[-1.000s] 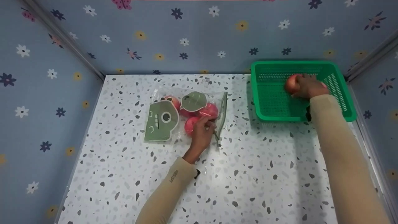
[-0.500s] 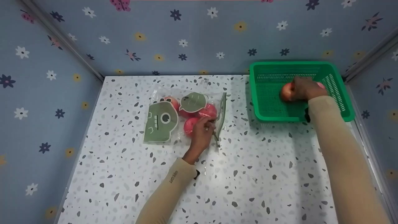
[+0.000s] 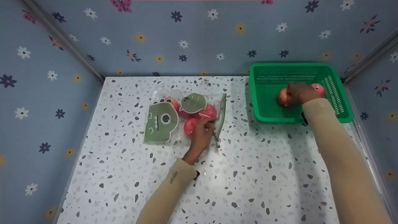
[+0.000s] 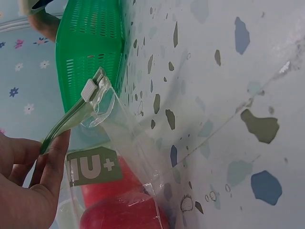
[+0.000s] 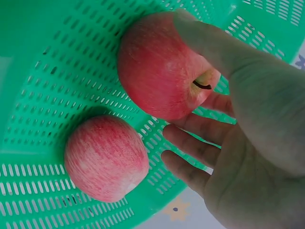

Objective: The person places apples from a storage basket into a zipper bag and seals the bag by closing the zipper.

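My right hand (image 3: 300,92) is inside the green basket (image 3: 279,119), gripping a red apple (image 3: 283,97). In the right wrist view the thumb lies over this apple, its stem showing, and the fingers reach beneath. A second apple (image 5: 106,160) rests on the basket's slotted floor close by. My left hand (image 3: 201,132) pinches the green zip edge (image 4: 66,121) of a clear plastic zip bag (image 3: 160,123) printed with a cartoon animal. Several red apples (image 3: 190,127) lie inside the bag. A white slider (image 4: 88,90) sits near the end of the zip.
The basket stands at the back right of the speckled white table (image 3: 248,186), close to the flowered back wall (image 3: 199,37). Side walls rise at left and right. The bag lies left of the basket, with table between them.
My right hand and its apple have shifted left and toward the front within the basket, uncovering more of the second apple. The left hand and bag have stayed nearly still.
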A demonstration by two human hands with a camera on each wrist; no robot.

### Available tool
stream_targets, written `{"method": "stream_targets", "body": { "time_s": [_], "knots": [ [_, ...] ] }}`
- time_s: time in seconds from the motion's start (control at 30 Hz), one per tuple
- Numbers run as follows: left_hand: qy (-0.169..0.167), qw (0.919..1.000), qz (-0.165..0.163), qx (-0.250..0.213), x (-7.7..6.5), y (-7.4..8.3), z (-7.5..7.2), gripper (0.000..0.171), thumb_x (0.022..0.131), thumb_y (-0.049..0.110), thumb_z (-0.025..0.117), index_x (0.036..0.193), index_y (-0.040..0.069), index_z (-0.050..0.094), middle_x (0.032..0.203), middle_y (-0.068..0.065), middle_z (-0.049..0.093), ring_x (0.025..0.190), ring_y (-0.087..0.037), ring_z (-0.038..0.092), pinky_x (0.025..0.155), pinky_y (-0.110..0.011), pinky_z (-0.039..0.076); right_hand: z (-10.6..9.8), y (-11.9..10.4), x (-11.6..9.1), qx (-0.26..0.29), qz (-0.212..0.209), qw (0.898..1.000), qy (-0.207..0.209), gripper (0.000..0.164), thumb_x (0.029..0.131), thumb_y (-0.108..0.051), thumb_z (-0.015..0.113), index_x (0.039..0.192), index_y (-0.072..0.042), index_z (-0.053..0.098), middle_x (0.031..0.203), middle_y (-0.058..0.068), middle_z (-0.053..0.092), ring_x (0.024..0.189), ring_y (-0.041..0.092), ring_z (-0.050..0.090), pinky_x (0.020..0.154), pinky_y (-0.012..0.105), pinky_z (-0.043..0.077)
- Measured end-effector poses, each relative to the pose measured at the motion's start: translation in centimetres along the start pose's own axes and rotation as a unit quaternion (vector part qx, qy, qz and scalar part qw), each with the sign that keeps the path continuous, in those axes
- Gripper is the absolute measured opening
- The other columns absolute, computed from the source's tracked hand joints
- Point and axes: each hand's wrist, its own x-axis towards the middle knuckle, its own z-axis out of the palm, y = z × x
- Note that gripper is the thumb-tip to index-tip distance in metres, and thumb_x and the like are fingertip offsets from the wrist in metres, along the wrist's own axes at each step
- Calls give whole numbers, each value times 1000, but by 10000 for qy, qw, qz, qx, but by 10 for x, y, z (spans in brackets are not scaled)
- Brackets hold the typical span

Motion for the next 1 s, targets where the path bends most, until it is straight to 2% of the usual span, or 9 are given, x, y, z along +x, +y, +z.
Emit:
{"method": "stream_targets", "body": {
  "time_s": [0.1, 0.2, 0.33, 0.43, 0.57, 0.73, 1.0],
  "knots": [
    [-17, 10000, 13, 18, 0, -1, 0, 26, 96, -11, 63, 120, -6, 72, 106, -18, 68, 90, -22, 68, 73, -27, 60, 1, -2, -1, -134, 86, 9999, -38, 89, 97, -25, 71, 162, 8, 20, 143, 46, 43, 115, 50, 52, 94, 62, 48],
    [-12, 10000, 76, 58, -1, -1, 0, 26, 96, -11, 63, 120, -6, 72, 106, -17, 69, 89, -23, 68, 73, -29, 61, 3, -2, -1, -238, 113, 9997, -3, 92, 98, -26, 68, 164, 8, 14, 146, 46, 42, 109, 46, 52, 86, 56, 47],
    [-17, 9999, 102, 37, 0, -2, 0, 25, 96, -12, 63, 119, -8, 72, 104, -18, 69, 88, -24, 68, 72, -28, 60, 5, -1, -2, -362, 29, 9992, 170, 81, 97, -29, 68, 159, 5, 30, 140, 41, 48, 105, 43, 51, 82, 54, 46],
    [-41, 10000, 89, -8, 0, -2, 0, 25, 96, -11, 64, 119, -9, 72, 105, -20, 69, 88, -25, 68, 72, -25, 59, 6, -2, -4, -466, -146, 9978, 439, 63, 96, -30, 68, 143, 6, 44, 126, 36, 56, 101, 43, 53, 80, 56, 48],
    [-46, 9998, 162, 63, -1, -2, -1, 24, 96, -11, 65, 119, -9, 72, 107, -22, 70, 88, -26, 68, 71, -23, 57, 7, -6, -9, -482, -389, 9938, 922, 54, 94, -32, 71, 130, 4, 52, 114, 30, 60, 95, 43, 55, 79, 57, 49],
    [-94, 9999, 124, 45, -2, -2, -2, 25, 97, -11, 64, 121, -8, 71, 108, -21, 69, 89, -25, 68, 73, -26, 59, 7, -16, -19, -351, -628, 9870, 1436, 64, 91, -35, 76, 135, 6, 53, 119, 31, 63, 100, 47, 55, 84, 63, 50],
    [-81, 9999, 142, -9, -2, -3, -2, 25, 97, -12, 61, 120, -9, 71, 109, -27, 69, 90, -26, 67, 73, -27, 59, 14, -30, -36, -452, -1091, 9722, 2020, 68, 86, -31, 86, 134, 4, 54, 123, 32, 63, 108, 49, 51, 92, 66, 47]
  ]
}}
